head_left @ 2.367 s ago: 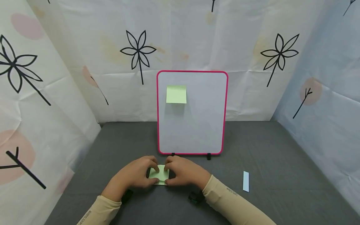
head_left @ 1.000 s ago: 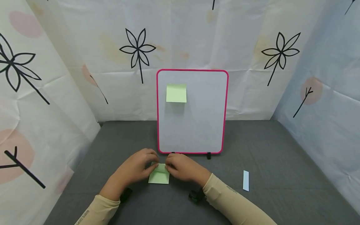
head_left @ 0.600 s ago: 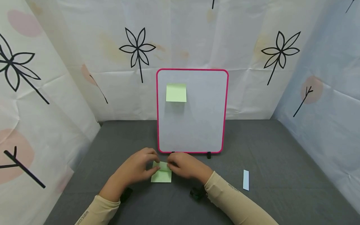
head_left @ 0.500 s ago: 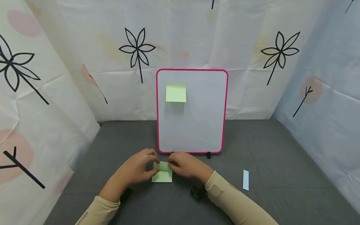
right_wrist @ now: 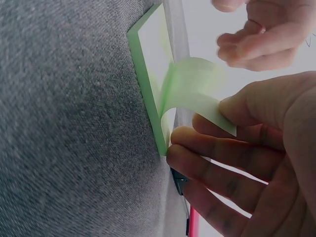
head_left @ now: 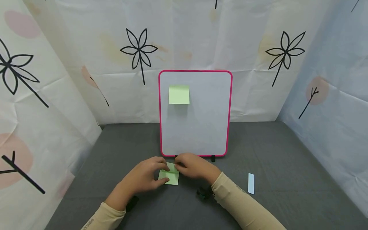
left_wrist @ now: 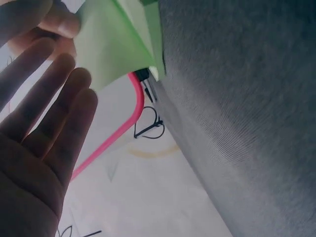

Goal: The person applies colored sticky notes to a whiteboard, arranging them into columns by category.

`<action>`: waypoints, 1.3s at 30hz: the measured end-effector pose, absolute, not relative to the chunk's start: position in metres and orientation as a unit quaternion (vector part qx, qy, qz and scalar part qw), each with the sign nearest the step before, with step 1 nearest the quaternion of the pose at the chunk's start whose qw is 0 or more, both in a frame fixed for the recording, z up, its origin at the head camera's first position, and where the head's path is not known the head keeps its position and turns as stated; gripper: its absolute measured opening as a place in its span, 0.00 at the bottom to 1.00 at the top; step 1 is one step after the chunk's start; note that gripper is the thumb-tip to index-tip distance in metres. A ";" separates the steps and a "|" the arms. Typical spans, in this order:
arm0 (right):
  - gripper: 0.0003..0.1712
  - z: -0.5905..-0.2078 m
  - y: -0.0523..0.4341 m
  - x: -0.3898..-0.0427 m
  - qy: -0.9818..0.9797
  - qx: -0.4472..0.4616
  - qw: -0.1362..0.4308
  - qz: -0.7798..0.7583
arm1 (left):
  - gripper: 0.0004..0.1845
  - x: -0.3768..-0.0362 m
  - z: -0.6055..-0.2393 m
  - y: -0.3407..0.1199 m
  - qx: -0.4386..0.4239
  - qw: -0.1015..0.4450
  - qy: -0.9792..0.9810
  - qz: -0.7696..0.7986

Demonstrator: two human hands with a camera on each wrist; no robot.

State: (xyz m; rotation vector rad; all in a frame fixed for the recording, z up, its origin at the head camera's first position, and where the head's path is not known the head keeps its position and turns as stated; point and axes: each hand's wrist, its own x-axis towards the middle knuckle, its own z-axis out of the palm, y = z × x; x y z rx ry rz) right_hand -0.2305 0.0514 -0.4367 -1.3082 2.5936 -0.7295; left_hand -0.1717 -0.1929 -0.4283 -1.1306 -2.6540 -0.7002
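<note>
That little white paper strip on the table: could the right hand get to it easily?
Probably yes: the white paper strip lies alone on bare grey table, but the right hand is pinching a sticky note.

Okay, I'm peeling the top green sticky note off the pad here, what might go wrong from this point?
The curled top green paper sheet is bent sharply where the right hand pinches it, so it may crease or tear. The square green sticky note pad lies loose on the grey fabric table; if the left hand lets go, the pad could lift with the sheet. The pink-framed whiteboard stands close behind the hands and might get knocked.
</note>
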 end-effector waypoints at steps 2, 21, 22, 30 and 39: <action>0.12 -0.437 0.052 -0.231 0.863 -0.438 0.073 -0.242 | 0.10 -0.171 -0.429 -0.191 -0.375 0.069 -0.896 -0.225; 0.11 -0.439 0.056 -0.234 0.861 -0.441 0.069 -0.243 | 0.07 -0.175 -0.441 -0.188 -0.408 0.009 -0.895 -0.180; 0.11 -0.440 0.056 -0.234 0.861 -0.440 0.070 -0.244 | 0.07 -0.175 -0.442 -0.188 -0.408 0.009 -0.896 -0.178; 0.12 -0.440 0.058 -0.236 0.860 -0.438 0.081 -0.250 | 0.07 -0.174 -0.443 -0.188 -0.404 -0.005 -0.899 -0.168; 0.11 -0.437 0.059 -0.235 0.852 -0.445 0.080 -0.264 | 0.09 -0.173 -0.441 -0.187 -0.413 0.007 -0.895 -0.171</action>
